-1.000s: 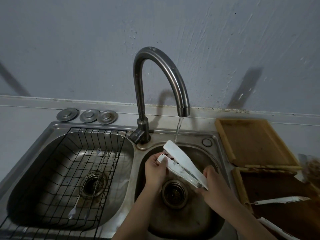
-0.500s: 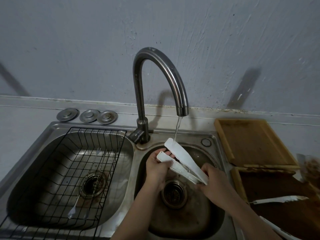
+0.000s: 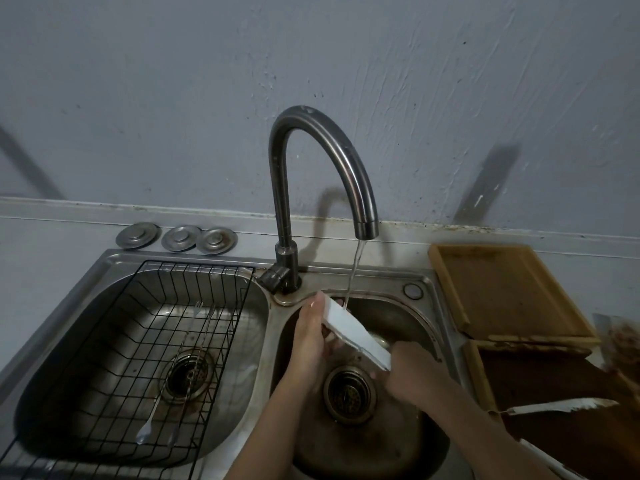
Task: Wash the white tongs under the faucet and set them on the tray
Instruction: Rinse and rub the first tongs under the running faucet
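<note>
Right now I see the white tongs [image 3: 355, 336] held over the right sink basin [image 3: 408, 327], slanting from about ten o'clock down to four o'clock, with the far tip under the thin stream from the faucet [image 3: 325, 157]. My left hand [image 3: 311, 337] is wrapped around the far end of the tongs, fingers curled beneath and thumb along the edge. My right hand [image 3: 412, 372] is closed around the near end, its grip hiding that part. The two blades look pressed together. Below the tongs, at six o'clock, sits the drain strainer [image 3: 349, 393]. At three o'clock from the basin an empty-looking wooden tray [image 3: 450, 289] rests on the counter. At nine o'clock the left basin holds a black wire rack [image 3: 138, 323] with long metal utensils [image 3: 145, 434] lying in it
</note>
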Motion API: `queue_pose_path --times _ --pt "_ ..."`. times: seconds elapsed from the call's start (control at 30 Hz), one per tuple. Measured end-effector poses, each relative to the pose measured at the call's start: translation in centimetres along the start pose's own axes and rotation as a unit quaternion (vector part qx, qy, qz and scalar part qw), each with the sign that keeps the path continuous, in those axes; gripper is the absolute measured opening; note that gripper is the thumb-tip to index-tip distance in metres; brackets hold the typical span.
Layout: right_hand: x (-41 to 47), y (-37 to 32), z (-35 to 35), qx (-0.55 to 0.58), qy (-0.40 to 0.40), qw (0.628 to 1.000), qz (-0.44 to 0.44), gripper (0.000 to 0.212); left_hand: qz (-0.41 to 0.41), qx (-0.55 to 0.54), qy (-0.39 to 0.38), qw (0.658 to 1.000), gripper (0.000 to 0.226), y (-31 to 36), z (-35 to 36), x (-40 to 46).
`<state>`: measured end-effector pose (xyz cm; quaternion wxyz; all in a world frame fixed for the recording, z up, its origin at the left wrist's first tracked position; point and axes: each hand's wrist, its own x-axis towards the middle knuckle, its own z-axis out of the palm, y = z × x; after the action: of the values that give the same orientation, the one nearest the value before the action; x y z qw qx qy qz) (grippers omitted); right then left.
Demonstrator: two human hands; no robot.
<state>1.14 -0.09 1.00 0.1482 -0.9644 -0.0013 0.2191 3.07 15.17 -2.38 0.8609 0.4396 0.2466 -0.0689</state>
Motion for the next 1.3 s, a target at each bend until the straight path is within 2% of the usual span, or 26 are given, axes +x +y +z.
queue_pose_path --times 0.07,0.13,0.23,0.3,0.37,0.43,0.47,0.5,0.6,0.67,0.73,0.83,0.93,1.03,1.13,1.23,1.3 --pt "0.3 -0.6 0.1 -0.043 -0.002 0.999 -0.006 0.037 0.053 0.041 0.018 0.998 0.025 -0.1 0.1 -0.2" --pt "0.2 -1.3 -0.1 -0.064 0.005 0.997 -0.040 0.033 0.068 0.010 0.060 0.996 0.020 0.0 -0.1 -0.2" --pt "-0.2 -1.6 -1.3 -0.079 0.121 0.977 -0.155 0.031 0.025 -0.095 0.094 0.991 0.018 0.4 -1.6 0.8" --pt "-0.2 -1.0 -2.6 -0.008 0.195 0.956 -0.218 0.025 -0.009 -0.144 0.137 0.980 0.023 0.2 -2.9 1.7" --pt "-0.3 -0.6 -3.7 0.155 0.210 0.937 -0.232 0.018 -0.051 -0.159 0.166 0.972 0.035 -0.2 -3.5 2.1" --pt "0.2 -0.8 -3.9 0.364 0.197 0.884 -0.216 0.016 -0.110 -0.182 0.150 0.966 0.039 -1.0 -3.0 1.9" --pt "0.6 -1.1 -3.8 0.422 0.193 0.858 -0.219 0.016 -0.139 -0.191 0.140 0.962 0.036 -1.4 -2.4 1.6" --pt "1.0 -1.6 -3.4 0.437 0.190 0.849 -0.227 0.015 -0.165 -0.207 0.132 0.955 0.029 -1.7 -1.7 1.1" --pt "2.1 -3.8 -2.2 0.451 0.144 0.844 -0.250 0.002 -0.225 -0.301 0.120 0.919 0.024 -2.6 0.3 -0.4" --pt "2.6 -5.1 -1.6 0.478 0.105 0.832 -0.264 0.009 -0.255 -0.352 0.096 0.895 0.029 -2.9 0.8 -1.0" --pt "2.8 -6.2 -1.3 0.474 0.085 0.834 -0.269 0.021 -0.273 -0.358 0.103 0.887 0.029 -3.1 0.7 -1.0" --pt "3.2 -7.2 -0.9 0.441 0.128 0.849 -0.263 0.045 -0.286 -0.352 0.104 0.885 0.031 -3.1 0.5 -1.2" --pt "3.1 -7.7 -0.8 0.460 0.182 0.829 -0.262 0.053 -0.295 -0.337 0.088 0.890 0.034 -2.7 0.8 -1.4" --pt "3.3 -7.6 -1.5 0.500 0.218 0.804 -0.235 0.049 -0.268 -0.366 0.059 0.889 0.033 -2.1 1.7 -2.0" --pt "3.2 -7.4 -2.8 0.571 0.185 0.756 -0.262 0.048 -0.246 -0.392 0.018 0.886 0.032 -1.6 2.6 -3.0" --pt "2.9 -7.0 -3.5 0.507 0.217 0.775 -0.309 0.043 -0.240 -0.396 -0.067 0.884 0.036 -0.6 3.5 -4.5" --pt "2.6 -6.6 -3.5 0.527 0.210 0.762 -0.311 0.038 -0.250 -0.397 -0.070 0.880 0.034 0.1 3.8 -4.3"
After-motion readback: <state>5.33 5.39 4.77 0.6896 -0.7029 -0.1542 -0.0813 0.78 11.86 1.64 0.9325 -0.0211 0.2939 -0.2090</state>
